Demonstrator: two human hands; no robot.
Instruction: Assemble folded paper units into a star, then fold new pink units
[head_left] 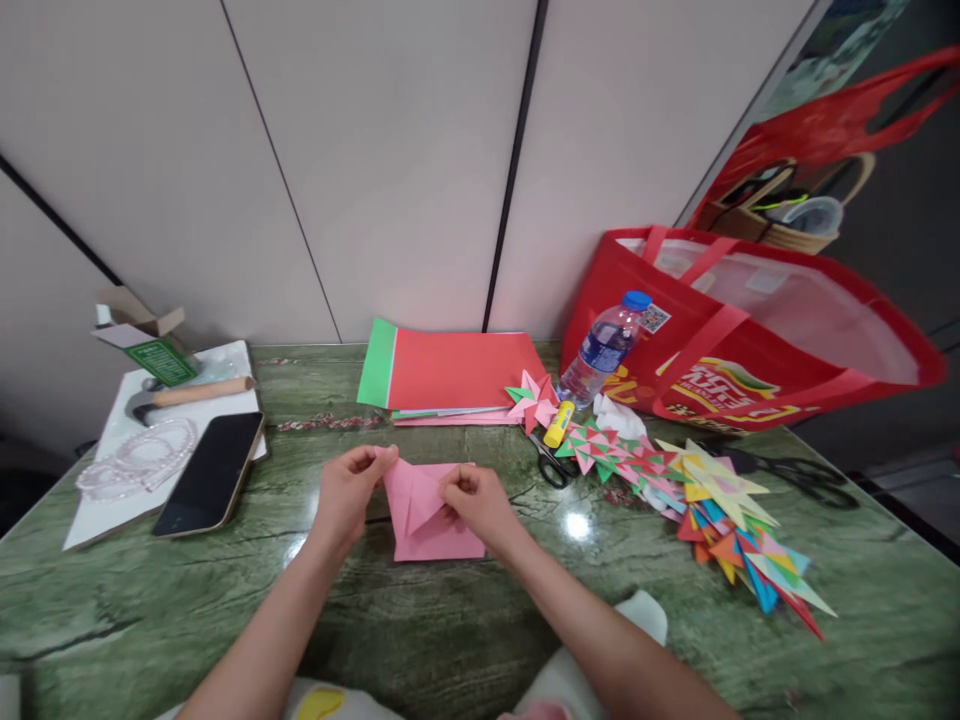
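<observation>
A pink paper sheet (431, 520), partly folded, lies on the green marble table (465, 630) in front of me. My left hand (349, 490) pinches its upper left corner with the fingers closed. My right hand (476, 500) is closed on a raised fold at the sheet's right side. Both forearms reach in from the bottom of the view.
A stack of red, green and pink paper (450, 375) lies behind the sheet. To the right are folded paper stars (720, 500), a glue stick (559, 423), scissors (551, 465), a water bottle (604, 345) and a red bag (750, 330). A phone (210, 472), hammer (187, 395) and beads (139, 455) sit left.
</observation>
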